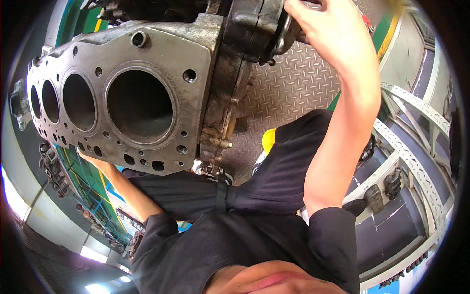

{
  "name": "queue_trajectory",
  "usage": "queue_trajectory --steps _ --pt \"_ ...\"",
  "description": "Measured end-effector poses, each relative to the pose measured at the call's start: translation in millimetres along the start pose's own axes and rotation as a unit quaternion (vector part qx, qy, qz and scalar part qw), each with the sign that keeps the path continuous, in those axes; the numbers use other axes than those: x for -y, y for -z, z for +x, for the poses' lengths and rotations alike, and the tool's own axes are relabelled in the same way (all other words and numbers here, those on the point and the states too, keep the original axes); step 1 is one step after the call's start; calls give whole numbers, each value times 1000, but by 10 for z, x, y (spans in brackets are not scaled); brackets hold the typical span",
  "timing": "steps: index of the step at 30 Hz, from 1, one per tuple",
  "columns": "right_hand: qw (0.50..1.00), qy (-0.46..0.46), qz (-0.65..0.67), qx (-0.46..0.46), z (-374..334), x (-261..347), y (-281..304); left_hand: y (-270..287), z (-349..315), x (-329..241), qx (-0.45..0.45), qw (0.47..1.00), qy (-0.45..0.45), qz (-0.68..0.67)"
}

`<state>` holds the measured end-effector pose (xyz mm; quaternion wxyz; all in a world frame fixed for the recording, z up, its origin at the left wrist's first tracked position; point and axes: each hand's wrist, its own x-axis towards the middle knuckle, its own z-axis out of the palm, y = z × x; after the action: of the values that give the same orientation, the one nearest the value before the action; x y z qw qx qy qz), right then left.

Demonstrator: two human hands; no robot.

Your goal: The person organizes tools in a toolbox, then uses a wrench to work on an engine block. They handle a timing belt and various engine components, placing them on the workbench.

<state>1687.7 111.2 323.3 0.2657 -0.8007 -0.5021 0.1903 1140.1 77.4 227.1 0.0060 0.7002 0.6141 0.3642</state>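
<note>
A grey metal engine block [193,112] fills the upper left, its flat machined deck facing me, with several large round cylinder bores and smaller bolt holes. Dark, oily covers [254,24] are attached at its right end. My right hand [323,24] is at the top edge beside these covers, fingers curled against a dark metal part; what they grip is partly hidden and cut off. My left forearm reaches behind the block's lower left edge. Only a bit of my left hand [90,159] shows there, and its fingers are hidden.
Grey diamond-plate floor [293,78] lies beyond the block. To the right stands a white metal rack [411,117] with dark parts on its shelves. More engine parts [54,169] sit at the far left. My legs in black trousers [279,157] are below the block.
</note>
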Motion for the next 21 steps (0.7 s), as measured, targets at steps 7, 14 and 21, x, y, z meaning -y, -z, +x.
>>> queue_trajectory --steps 7,14,21 --pt "988 -86 76 106 168 -67 179 67 -11 20 23 998 3 57" --pt "983 93 155 -22 -5 -384 -52 199 2 -921 -190 955 212 89" --pt "945 187 256 75 126 -587 -97 -290 -1120 -3266 154 920 145 -330"
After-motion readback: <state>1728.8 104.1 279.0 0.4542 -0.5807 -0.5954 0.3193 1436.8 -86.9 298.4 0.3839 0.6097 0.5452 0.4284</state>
